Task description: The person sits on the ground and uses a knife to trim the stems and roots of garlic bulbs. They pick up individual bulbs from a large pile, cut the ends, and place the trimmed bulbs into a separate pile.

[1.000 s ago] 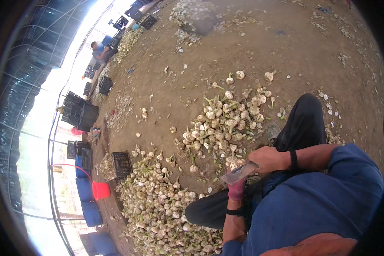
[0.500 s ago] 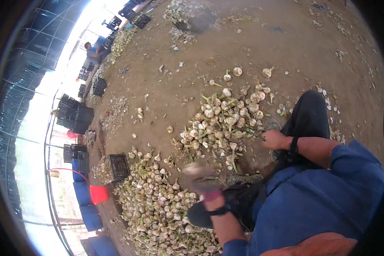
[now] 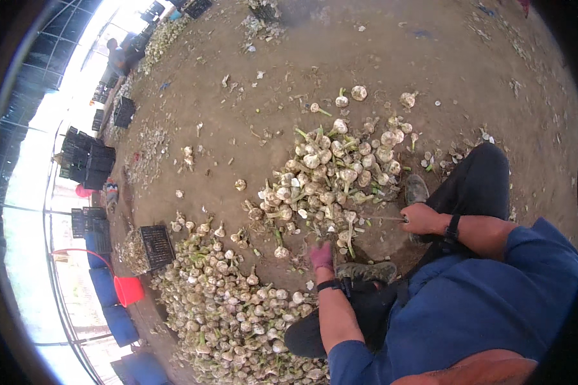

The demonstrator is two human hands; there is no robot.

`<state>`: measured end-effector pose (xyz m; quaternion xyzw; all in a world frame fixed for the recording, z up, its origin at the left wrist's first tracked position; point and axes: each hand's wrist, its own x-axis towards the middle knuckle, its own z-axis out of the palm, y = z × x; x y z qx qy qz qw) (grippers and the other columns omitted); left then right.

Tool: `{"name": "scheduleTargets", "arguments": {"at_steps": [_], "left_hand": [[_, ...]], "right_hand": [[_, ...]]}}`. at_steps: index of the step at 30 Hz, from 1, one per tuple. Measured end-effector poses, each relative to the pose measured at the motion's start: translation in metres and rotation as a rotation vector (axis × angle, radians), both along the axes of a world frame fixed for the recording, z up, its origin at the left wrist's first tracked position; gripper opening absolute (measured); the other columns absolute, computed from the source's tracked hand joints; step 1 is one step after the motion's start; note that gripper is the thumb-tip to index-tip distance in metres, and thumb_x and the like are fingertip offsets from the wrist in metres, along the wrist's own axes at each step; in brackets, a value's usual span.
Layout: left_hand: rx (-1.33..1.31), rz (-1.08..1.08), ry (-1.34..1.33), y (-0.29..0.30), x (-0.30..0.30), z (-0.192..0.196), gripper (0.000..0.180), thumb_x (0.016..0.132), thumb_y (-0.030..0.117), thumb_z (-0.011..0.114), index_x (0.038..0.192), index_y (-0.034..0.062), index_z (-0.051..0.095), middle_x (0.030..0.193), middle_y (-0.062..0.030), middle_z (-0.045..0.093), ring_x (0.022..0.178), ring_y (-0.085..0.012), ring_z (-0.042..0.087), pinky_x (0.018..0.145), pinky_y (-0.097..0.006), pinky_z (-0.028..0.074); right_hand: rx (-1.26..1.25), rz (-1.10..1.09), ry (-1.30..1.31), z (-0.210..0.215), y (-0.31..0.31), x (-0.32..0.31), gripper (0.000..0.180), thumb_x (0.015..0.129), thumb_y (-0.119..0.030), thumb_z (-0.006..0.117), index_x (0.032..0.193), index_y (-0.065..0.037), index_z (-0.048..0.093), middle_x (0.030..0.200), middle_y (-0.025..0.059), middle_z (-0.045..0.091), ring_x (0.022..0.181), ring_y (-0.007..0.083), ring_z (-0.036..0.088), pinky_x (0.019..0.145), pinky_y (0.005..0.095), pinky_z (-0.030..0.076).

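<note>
The pink-gloved left hand (image 3: 322,255) reaches forward and down, its left forearm (image 3: 338,313) outstretched; the right hand (image 3: 422,219) (curled into a fist) leads a right forearm (image 3: 485,228) angled inward.

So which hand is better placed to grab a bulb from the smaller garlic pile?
Probably the left: your pink-gloved left hand is near the smaller pile with no bulb visible in it, while your right hand grips a knife.

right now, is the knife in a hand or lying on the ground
In hand: the right hand grips the knife, its blade looking like a thin line jutting from the fist toward garlic bulbs.
</note>
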<state>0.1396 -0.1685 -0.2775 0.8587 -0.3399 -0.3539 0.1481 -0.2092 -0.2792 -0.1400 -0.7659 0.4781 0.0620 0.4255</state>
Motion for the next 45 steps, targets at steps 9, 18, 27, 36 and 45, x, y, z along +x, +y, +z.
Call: {"name": "scheduleTargets", "arguments": {"at_steps": [9,18,27,36,45], "left_hand": [[0.267,-0.382,-0.109,-0.039,-0.094,-0.019,0.064,0.069,0.033,0.076,0.126,0.0122,0.052,0.126,-0.0218,0.055,0.118,-0.0361,0.053,0.096,-0.041,0.046],[-0.256,-0.102,0.079,-0.053,-0.054,0.03,0.062,0.065,0.032,0.078,0.115,0.0026,0.056,0.115,-0.0194,0.06,0.109,-0.0339,0.057,0.092,-0.04,0.046],[-0.569,-0.493,0.07,-0.022,-0.158,0.19,0.069,0.066,0.015,0.079,0.127,0.0053,0.049,0.115,-0.0182,0.055,0.111,-0.0352,0.052,0.093,-0.04,0.046],[-0.56,-0.159,0.65,0.01,-0.186,0.224,0.049,0.075,0.009,0.073,0.119,0.0021,0.055,0.105,-0.008,0.064,0.093,-0.0187,0.062,0.08,-0.032,0.05],[-0.472,-0.109,0.607,0.042,-0.166,0.194,0.034,0.082,0.017,0.067,0.114,0.0063,0.06,0.105,-0.0097,0.065,0.092,-0.0224,0.062,0.078,-0.035,0.05]], "right_hand": [[0.063,-0.027,0.046,-0.015,0.013,-0.013,0.039,0.075,-0.035,0.064,0.087,0.002,0.063,0.082,0.0252,0.063,0.08,0.044,0.061,0.072,0.05,0.049],[0.061,-0.153,-0.025,0.009,-0.004,0.009,0.042,0.077,-0.036,0.066,0.093,0.003,0.063,0.088,0.0256,0.064,0.085,0.0437,0.061,0.072,0.0471,0.048],[0.364,-0.351,-0.664,0.022,0.014,0.016,0.047,0.084,-0.035,0.068,0.109,0.004,0.06,0.092,0.0098,0.066,0.084,0.0166,0.059,0.074,0.0374,0.049],[0.149,-0.217,-0.771,0.067,0.028,0.009,0.04,0.086,-0.03,0.067,0.106,0.004,0.061,0.093,0.012,0.067,0.079,0.0218,0.063,0.072,0.0361,0.05],[-0.205,0.182,-0.572,0.109,0.042,-0.017,0.033,0.081,-0.033,0.066,0.083,-0.001,0.059,0.078,0.02,0.06,0.075,0.0409,0.06,0.065,0.0465,0.047]]}}
